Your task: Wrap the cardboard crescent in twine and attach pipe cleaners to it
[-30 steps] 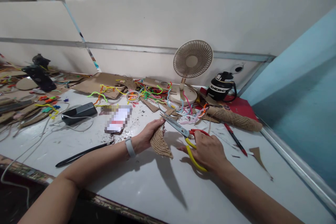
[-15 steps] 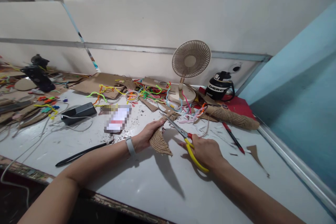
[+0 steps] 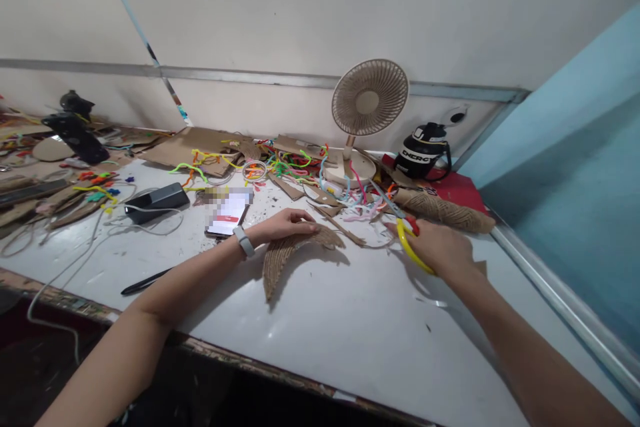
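Note:
My left hand [image 3: 287, 225] grips the upper edge of a crescent-shaped piece covered in rows of brown twine [image 3: 278, 265]. One pointed end of that piece reaches down toward the white tabletop, and the other curves to the right. In my right hand [image 3: 443, 250] is a pair of scissors [image 3: 394, 208] with yellow and red handles. Their blades point up and to the left, apart from the twine-covered piece. Between the two hands lies a thin brown offcut [image 3: 347, 232].
Behind my hands stand a beige fan [image 3: 370, 101] and a black jug [image 3: 423, 152]. A textured brown roll [image 3: 447, 211] lies at right by a red folder [image 3: 467, 190]. Colourful pipe cleaners [image 3: 287, 163] and cardboard [image 3: 187, 147] crowd the back. A phone [image 3: 233, 208] and black box [image 3: 159, 202] sit left.
The scissors have moved right, away from the twine-covered piece. My left hand has lowered and turned that piece toward the tabletop. The view has shifted slightly.

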Motion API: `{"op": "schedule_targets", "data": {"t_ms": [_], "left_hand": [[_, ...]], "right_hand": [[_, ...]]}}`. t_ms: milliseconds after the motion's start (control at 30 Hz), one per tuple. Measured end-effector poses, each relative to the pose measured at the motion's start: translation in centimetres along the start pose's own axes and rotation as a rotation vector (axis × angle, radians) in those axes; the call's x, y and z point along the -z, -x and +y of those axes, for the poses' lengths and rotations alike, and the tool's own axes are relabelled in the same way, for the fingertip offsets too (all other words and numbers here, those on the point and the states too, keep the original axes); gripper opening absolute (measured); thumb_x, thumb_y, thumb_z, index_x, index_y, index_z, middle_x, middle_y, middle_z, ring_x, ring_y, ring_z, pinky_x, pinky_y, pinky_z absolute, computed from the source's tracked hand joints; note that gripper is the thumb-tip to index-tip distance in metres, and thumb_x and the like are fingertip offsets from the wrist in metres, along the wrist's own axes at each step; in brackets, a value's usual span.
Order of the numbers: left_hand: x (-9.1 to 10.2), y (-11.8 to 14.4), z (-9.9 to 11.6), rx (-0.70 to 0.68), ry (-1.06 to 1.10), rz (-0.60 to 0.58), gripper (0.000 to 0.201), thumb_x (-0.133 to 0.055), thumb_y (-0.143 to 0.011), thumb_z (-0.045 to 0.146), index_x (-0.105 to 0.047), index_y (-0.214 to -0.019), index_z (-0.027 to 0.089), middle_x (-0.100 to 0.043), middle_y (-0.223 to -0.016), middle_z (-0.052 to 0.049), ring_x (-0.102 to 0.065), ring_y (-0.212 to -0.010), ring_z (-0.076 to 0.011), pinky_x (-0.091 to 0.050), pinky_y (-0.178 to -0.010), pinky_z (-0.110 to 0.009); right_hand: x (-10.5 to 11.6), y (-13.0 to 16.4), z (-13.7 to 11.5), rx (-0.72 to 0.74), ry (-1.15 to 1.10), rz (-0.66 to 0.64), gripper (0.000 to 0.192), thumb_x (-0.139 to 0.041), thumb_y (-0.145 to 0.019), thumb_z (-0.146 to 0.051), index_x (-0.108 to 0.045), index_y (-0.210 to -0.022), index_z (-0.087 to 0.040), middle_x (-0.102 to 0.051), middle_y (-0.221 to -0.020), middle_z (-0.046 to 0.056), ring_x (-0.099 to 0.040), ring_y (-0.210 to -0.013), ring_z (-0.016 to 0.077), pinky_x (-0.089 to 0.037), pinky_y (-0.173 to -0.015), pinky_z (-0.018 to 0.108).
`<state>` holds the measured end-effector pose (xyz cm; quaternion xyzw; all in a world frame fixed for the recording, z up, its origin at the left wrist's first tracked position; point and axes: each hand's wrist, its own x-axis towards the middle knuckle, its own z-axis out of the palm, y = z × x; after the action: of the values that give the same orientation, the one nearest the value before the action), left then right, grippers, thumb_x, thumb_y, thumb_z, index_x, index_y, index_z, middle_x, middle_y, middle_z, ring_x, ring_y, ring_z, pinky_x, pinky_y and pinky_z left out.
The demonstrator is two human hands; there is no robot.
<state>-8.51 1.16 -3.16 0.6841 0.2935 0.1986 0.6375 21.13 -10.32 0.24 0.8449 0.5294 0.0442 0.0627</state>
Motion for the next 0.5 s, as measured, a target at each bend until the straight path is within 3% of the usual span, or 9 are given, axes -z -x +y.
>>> {"op": "schedule_targets", "data": {"t_ms": [100,200,367,500], "left_hand": [[0.6,-0.1,-0.2,-0.068,-0.155,-0.096,0.024,-0.073,-0.077,0.032,-0.074,-0.094,0.015,-0.070,-0.080,-0.005,-0.059,-0.067,-0.0122,-0.040,-0.057,-0.019],[0.2,0.0,-0.5,-0.074,-0.083,-0.141,0.040,-0.068,-0.082,0.033,-0.067,-0.118,0.016,-0.071,-0.084,-0.005,-0.060,-0.069,-0.0117,-0.042,-0.061,-0.020],[-0.5,-0.1,-1.2,-0.123,0.057,-0.244,0.056,-0.063,-0.087,0.036,-0.048,-0.138,0.017,-0.069,-0.109,-0.013,-0.063,-0.100,-0.0183,-0.046,-0.087,-0.031],[-0.2,-0.2,-1.0,-0.162,-0.118,-0.223,0.066,-0.063,-0.085,0.044,-0.043,-0.141,0.017,-0.067,-0.113,-0.014,-0.063,-0.101,-0.0207,-0.046,-0.088,-0.034]], "right_hand": [[-0.2,-0.9,1.1,-0.023,0.023,-0.084,0.049,-0.042,-0.088,-0.054,-0.068,-0.096,-0.014,-0.070,-0.100,0.022,-0.066,-0.096,0.0380,-0.045,-0.069,0.040],[-0.5,-1.2,1.4,0.004,0.017,-0.152,0.051,-0.044,-0.085,-0.060,-0.067,-0.092,-0.014,-0.068,-0.104,0.024,-0.063,-0.098,0.0396,-0.044,-0.069,0.041],[-0.4,-1.0,1.5,0.061,0.007,-0.218,0.048,-0.047,-0.083,-0.060,-0.061,-0.096,-0.015,-0.067,-0.100,0.023,-0.064,-0.091,0.0365,-0.043,-0.066,0.039],[0.0,-0.1,1.0,0.114,0.067,-0.142,0.042,-0.044,-0.086,-0.052,-0.062,-0.095,-0.014,-0.065,-0.103,0.022,-0.063,-0.093,0.0356,-0.046,-0.066,0.039]]}}
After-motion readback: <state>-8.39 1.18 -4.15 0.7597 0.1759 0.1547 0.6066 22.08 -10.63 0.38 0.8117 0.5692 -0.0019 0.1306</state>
